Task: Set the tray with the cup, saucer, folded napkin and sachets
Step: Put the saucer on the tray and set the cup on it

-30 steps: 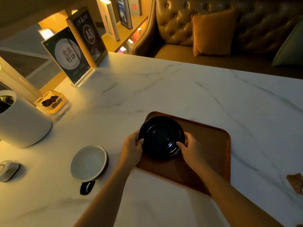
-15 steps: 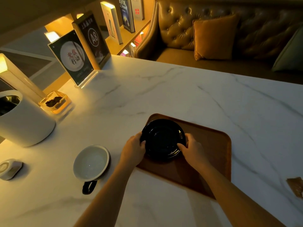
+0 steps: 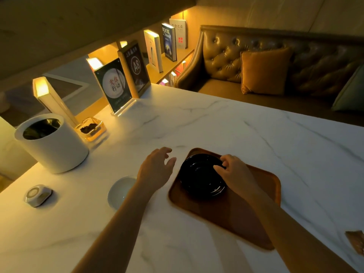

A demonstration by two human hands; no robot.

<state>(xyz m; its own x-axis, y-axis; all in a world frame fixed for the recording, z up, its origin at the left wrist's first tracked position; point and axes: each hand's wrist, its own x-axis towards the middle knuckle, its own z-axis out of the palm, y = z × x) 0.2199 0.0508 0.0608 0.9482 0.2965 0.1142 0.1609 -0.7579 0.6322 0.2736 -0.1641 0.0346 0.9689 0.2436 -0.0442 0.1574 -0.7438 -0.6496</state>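
A black saucer (image 3: pixel 199 178) lies on the far left part of the brown wooden tray (image 3: pixel 256 196). My right hand (image 3: pixel 234 174) rests at the saucer's right rim, fingertips touching its edge. My left hand (image 3: pixel 155 168) hovers open just left of the tray, fingers spread, clear of the saucer. A white cup (image 3: pixel 120 191) with a dark inside rim sits on the marble table left of the tray, partly hidden by my left forearm. A brown sachet (image 3: pixel 356 243) lies at the table's right edge. No napkin is visible.
A white cylindrical bin (image 3: pixel 51 142) stands at the left, with an amber dish (image 3: pixel 91 129) behind it. A small white call button (image 3: pixel 38 195) sits near the left edge. Sign stands (image 3: pixel 114 85) and a lamp (image 3: pixel 42 91) line the far left; a leather sofa (image 3: pixel 275 66) lies beyond.
My left hand has let go of the saucer and lifted away to the left, fingers opening. My right hand has shifted to the saucer's far right rim. The camera view has tilted up.
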